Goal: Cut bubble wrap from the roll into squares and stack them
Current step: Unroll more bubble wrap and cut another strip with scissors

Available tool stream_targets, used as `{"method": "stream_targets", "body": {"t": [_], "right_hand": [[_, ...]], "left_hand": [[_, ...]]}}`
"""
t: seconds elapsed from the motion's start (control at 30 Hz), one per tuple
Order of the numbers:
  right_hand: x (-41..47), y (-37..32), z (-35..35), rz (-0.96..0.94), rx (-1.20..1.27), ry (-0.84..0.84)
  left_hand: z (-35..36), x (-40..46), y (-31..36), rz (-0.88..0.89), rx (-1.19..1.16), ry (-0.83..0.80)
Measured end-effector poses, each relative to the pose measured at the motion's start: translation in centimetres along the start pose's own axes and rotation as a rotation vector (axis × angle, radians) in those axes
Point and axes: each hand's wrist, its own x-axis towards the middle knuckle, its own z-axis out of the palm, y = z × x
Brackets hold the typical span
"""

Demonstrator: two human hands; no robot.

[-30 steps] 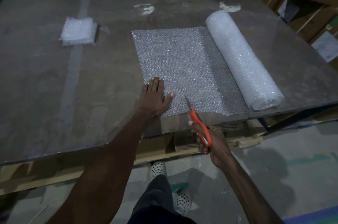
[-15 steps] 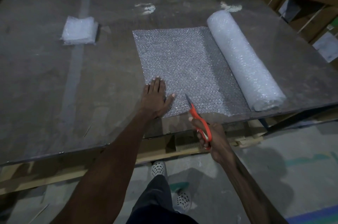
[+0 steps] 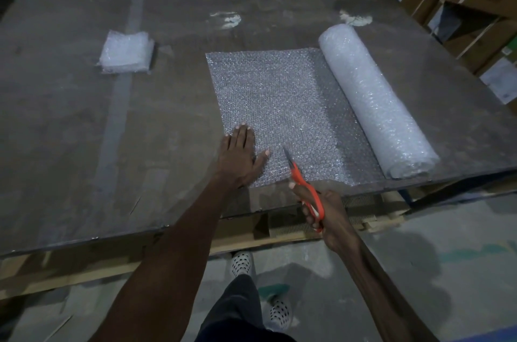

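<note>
Two hands work the unrolled bubble wrap sheet (image 3: pixel 279 106): left hand (image 3: pixel 240 155) stays pressed flat, fingers spread; right hand (image 3: pixel 321 210), gripping orange scissors (image 3: pixel 303 183), has edged blades forward into the near edge, starting the cut.

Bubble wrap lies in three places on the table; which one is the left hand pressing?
The unrolled sheet: the left hand lies flat on its near left corner. The roll and the stack of cut squares lie untouched.
</note>
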Motion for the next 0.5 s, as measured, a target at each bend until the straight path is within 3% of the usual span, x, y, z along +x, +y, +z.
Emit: {"method": "stream_targets", "body": {"t": [0.5], "right_hand": [[0.74, -0.87, 0.36, 0.006, -0.001, 0.003]], "left_hand": [[0.07, -0.09, -0.03, 0.001, 0.002, 0.005]]}}
